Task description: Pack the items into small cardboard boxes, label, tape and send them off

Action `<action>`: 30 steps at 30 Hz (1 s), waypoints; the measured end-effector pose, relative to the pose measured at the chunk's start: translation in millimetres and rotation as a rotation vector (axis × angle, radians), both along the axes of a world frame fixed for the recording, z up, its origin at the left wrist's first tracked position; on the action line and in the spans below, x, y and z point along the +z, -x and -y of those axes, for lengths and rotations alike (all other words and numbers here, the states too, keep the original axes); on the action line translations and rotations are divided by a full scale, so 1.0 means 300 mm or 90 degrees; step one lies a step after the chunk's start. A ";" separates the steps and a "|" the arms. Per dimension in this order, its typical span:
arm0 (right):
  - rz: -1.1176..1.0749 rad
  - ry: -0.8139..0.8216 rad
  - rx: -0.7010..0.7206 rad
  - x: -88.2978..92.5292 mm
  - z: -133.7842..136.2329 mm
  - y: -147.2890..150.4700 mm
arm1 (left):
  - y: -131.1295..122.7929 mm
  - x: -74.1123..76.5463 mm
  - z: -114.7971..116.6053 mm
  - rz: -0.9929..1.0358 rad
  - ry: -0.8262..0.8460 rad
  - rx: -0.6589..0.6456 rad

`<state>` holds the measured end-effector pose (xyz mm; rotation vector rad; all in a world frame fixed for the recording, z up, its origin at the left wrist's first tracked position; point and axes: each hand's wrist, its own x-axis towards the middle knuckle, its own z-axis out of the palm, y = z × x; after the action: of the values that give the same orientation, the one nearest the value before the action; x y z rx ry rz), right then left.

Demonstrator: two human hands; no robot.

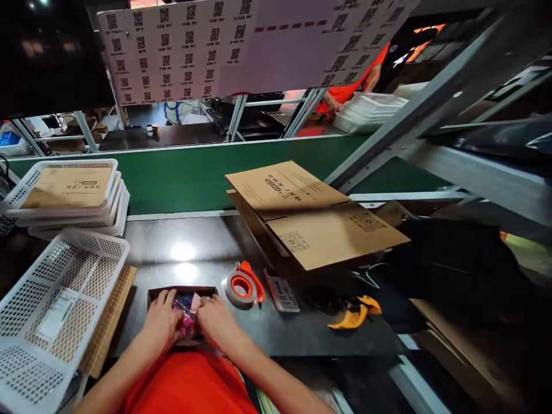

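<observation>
In front of my body a small open cardboard box (152, 296) sits at the table's near edge. Inside lie dark blue and pink items in clear plastic wrapping (188, 323). My left hand (163, 316) reaches in from the left side, its bent fingers closed on the wrapping. From the right, my right hand (214, 318) dips into the box with its fingers curled down; what they grip is hidden. Just right of the box are a roll of grey tape (242, 291) on an orange dispenser (253, 280) and a flat labelled packet (282, 292).
Large folded cardboard (319, 213) leans at the back right. A yellow-handled tool (356, 313) lies right. White baskets (64, 310) stand at left, some stacked (116, 201). A slanted metal post (401, 109) and a QR-code board (276, 52) hang overhead. A person in orange (357, 80) is behind.
</observation>
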<state>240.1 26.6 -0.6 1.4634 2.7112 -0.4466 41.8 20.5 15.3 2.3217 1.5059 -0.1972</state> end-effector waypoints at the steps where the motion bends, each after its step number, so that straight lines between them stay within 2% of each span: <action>1: -0.057 -0.020 -0.027 0.002 0.034 -0.048 | 0.050 -0.007 0.040 0.058 -0.079 0.014; 3: -0.198 -0.098 -0.147 -0.018 0.110 -0.135 | 0.140 -0.033 0.113 0.153 -0.225 0.113; 4: -0.259 -0.135 -0.229 -0.041 0.147 -0.163 | 0.171 -0.048 0.139 0.179 -0.262 0.173; 5: -0.295 -0.149 -0.302 -0.069 0.181 -0.177 | 0.187 -0.063 0.158 0.195 -0.270 0.217; 7: -0.286 -0.091 -0.366 -0.132 0.231 -0.159 | 0.172 -0.082 0.171 0.207 -0.207 0.211; 10: -0.191 0.052 -0.279 -0.192 0.253 -0.071 | 0.076 -0.080 0.142 0.162 -0.057 0.084; 13: -0.088 0.069 -0.189 -0.178 0.211 -0.016 | -0.009 -0.069 0.083 0.067 0.010 0.028; 17: -0.091 0.033 -0.103 -0.123 0.108 -0.053 | -0.012 -0.098 0.000 0.023 -0.018 -0.066; 20: -0.162 -0.001 -0.139 -0.148 0.047 -0.082 | 0.022 -0.156 -0.038 0.035 -0.075 -0.136; 22: -0.242 -0.061 -0.210 -0.205 0.028 -0.080 | 0.036 -0.194 -0.046 0.063 -0.123 -0.127; 25: -0.361 -0.175 -0.297 -0.310 0.035 -0.065 | 0.032 -0.219 -0.050 0.087 -0.199 -0.050; 28: -0.407 -0.261 -0.340 -0.383 0.062 -0.067 | 0.005 -0.199 -0.068 0.062 -0.208 0.010; 30: -0.403 -0.311 -0.337 -0.399 0.078 -0.077 | -0.015 -0.175 -0.081 0.047 -0.169 0.018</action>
<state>263.3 3.2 -120.4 2.5862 2.9882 -0.3009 46.2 44.6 -37.3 2.4765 1.6102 0.1008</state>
